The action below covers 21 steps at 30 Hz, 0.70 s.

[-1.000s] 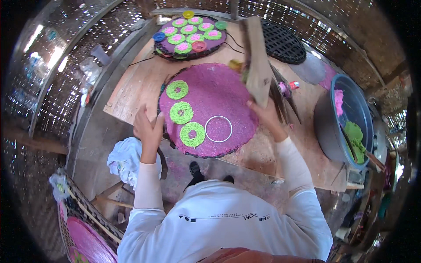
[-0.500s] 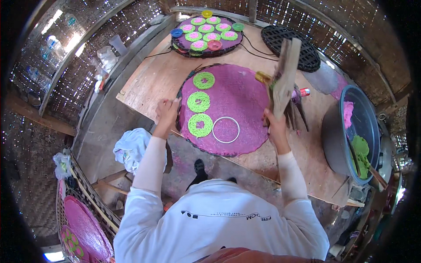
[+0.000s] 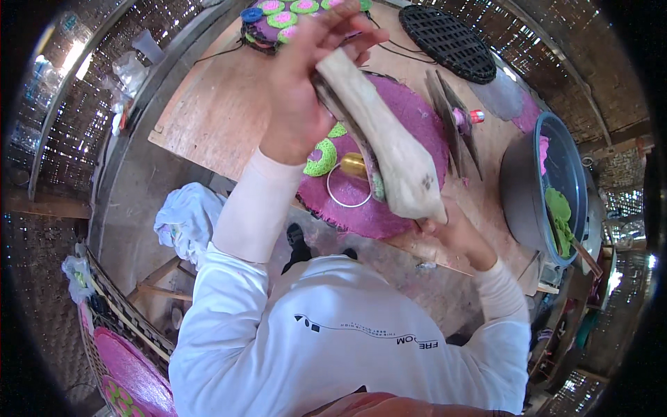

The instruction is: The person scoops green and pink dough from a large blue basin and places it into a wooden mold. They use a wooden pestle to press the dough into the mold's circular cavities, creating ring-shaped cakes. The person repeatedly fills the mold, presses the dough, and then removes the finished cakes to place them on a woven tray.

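Wooden board (image 3: pixel 385 142): long, flat, pale and weathered, with dark stains near its lower end. It is held raised and tilted above the table, far end near the top of view, near end lower right. The left hand (image 3: pixel 306 83) grips its far end, fingers wrapped around it; the right hand (image 3: pixel 451 233) grips its near end from beneath.

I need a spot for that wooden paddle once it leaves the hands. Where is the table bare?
Bare wood lies at the table's left part, between its left edge and the purple mat. The mat carries green rings and a white hoop. The right side is crowded: a grey basin, a black grid and small tools. Both hands hold the paddle.
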Available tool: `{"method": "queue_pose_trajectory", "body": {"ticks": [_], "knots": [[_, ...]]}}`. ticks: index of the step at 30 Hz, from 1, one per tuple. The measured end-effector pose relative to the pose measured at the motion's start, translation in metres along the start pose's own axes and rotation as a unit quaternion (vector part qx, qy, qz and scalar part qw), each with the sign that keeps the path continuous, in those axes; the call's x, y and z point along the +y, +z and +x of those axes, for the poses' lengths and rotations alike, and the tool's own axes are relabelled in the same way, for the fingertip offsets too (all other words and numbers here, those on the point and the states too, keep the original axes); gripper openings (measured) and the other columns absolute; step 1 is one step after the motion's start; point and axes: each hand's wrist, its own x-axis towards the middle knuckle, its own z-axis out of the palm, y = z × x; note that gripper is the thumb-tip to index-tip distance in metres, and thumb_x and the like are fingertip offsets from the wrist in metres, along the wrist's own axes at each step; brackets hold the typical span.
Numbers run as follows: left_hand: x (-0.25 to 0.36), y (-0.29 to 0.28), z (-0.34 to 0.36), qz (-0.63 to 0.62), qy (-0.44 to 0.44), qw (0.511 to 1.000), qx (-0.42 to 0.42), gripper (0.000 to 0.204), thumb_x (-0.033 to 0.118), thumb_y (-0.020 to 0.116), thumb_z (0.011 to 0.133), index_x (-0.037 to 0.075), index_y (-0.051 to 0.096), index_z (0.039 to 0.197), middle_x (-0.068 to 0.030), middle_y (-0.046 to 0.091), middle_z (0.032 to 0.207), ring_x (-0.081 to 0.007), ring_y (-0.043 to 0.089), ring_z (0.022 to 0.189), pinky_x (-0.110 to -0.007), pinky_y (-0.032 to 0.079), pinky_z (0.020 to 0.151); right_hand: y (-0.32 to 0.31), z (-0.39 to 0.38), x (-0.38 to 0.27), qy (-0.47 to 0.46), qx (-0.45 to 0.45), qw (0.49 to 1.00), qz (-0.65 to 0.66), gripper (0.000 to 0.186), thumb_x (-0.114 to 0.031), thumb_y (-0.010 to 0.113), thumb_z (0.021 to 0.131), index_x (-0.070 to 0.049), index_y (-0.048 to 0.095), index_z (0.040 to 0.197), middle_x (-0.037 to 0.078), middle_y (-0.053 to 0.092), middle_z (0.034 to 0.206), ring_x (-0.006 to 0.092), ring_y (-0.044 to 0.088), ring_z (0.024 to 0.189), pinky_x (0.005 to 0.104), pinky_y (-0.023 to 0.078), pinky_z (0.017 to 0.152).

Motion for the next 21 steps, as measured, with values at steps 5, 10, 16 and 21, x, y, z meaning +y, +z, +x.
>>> {"method": "queue_pose_trajectory", "body": {"ticks": [5,10,16,21], "knots": [[-0.005,-0.037,-0.009,-0.245,-0.003,0.953,-0.18,0.045,0.051,0.042,0.086,0.011,0.061,0.094,-0.0006,0.046,0.07,-0.019,0.048,0.075,-0.033,0.039,0.076,-0.02,0.027,-0.023,0.082,-0.127,0.988,-0.009,0.064,-0.06,0.037,0.085,0.0,0.056,0.096,0.002,0.055,0.071,0.0096,0.051,0.063,0.0235,0.041,0.055],[-0.022,-0.07,-0.039,-0.26,-0.042,0.965,-0.013,0.04,0.047,0.045,0.086,0.015,0.048,0.063,0.0026,0.043,0.059,-0.0152,0.045,0.065,-0.034,0.038,0.075,-0.027,0.059,-0.006,0.169,-0.153,0.97,-0.089,0.062,-0.056,0.034,0.087,0.001,0.057,0.095,0.007,0.059,0.076,0.0111,0.055,0.065,0.0254,0.043,0.057],[-0.029,-0.091,-0.055,-0.26,-0.028,0.964,0.047,0.043,0.046,0.044,0.087,0.015,0.041,0.057,0.0016,0.038,0.05,-0.0159,0.041,0.055,-0.028,0.037,0.057,-0.009,0.07,-0.003,0.125,-0.082,0.961,-0.235,0.063,-0.056,0.038,0.085,0.003,0.058,0.078,0.005,0.053,0.059,0.0106,0.05,0.054,0.0275,0.04,0.05],[-0.026,-0.083,-0.06,-0.217,-0.034,0.971,0.089,0.039,0.04,0.043,0.088,0.018,0.039,0.056,0.0046,0.036,0.047,-0.0124,0.04,0.051,-0.027,0.036,0.057,-0.004,0.069,-0.001,0.125,-0.07,0.968,-0.206,0.065,-0.058,0.042,0.083,0.003,0.059,0.07,0.005,0.049,0.051,0.0126,0.048,0.048,0.0294,0.038,0.046]]}}
